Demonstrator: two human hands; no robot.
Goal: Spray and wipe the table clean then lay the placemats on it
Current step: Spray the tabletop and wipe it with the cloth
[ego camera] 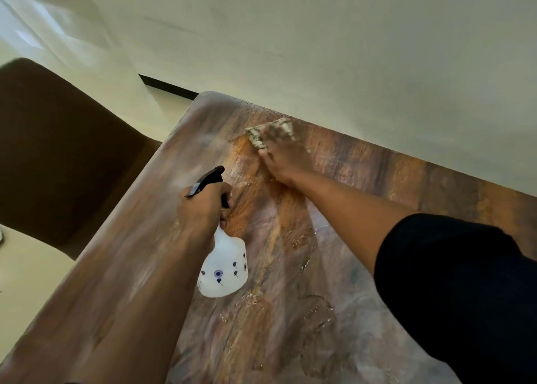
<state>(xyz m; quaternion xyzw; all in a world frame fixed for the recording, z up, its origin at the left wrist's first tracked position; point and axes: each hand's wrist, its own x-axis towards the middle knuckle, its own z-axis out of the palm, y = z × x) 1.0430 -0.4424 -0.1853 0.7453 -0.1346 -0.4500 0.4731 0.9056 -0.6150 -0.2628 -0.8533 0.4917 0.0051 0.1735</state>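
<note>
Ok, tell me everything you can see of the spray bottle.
The spray bottle has a white, translucent, plastic-looking body printed with small dark blue marks, and a black trigger head. The left hand grips its neck and holds it tilted above the table, nozzle pointing away towards the far corner, base towards the camera. Its fill level cannot be told.

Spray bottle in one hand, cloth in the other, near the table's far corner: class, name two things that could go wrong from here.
1. The right hand presses the cloth close to the far edge of the table; a long stroke might push it off.
2. The left hand grips the spray bottle by its neck above the tabletop; the hanging body could knock the wet surface, or the trigger could be squeezed by accident.
</note>
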